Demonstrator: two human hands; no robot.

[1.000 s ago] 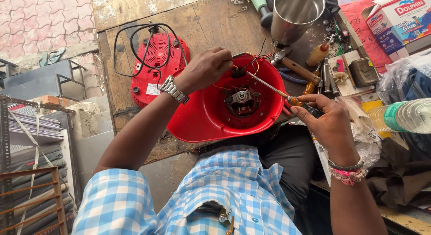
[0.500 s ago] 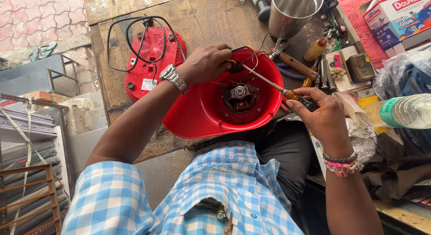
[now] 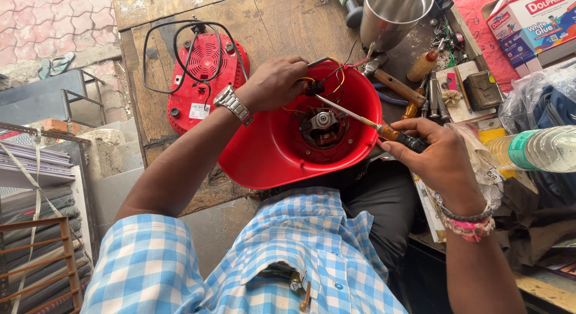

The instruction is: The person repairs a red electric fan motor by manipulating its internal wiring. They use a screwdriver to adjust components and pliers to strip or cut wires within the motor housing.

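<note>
A red plastic appliance housing [image 3: 270, 152] rests open side up against my lap and the wooden bench edge, with a motor [image 3: 324, 125] and coloured wires inside. My left hand [image 3: 273, 83], a metal watch on its wrist, grips the housing's far rim by the wires. My right hand [image 3: 435, 155] holds a screwdriver [image 3: 360, 119] with an orange and black handle. Its shaft reaches into the housing, tip near the wires under my left hand.
A red base plate [image 3: 201, 80] with a black cord lies on the wooden bench [image 3: 270, 20]. A steel jar [image 3: 393, 14], loose tools [image 3: 420, 92], a cardboard box [image 3: 528, 20] and a plastic bottle [image 3: 534, 149] crowd the right side. Metal racks stand at left.
The view has shifted slightly and the housing sits a little lower in frame. Both hands keep their grips, with the screwdriver tip still at the wires.
</note>
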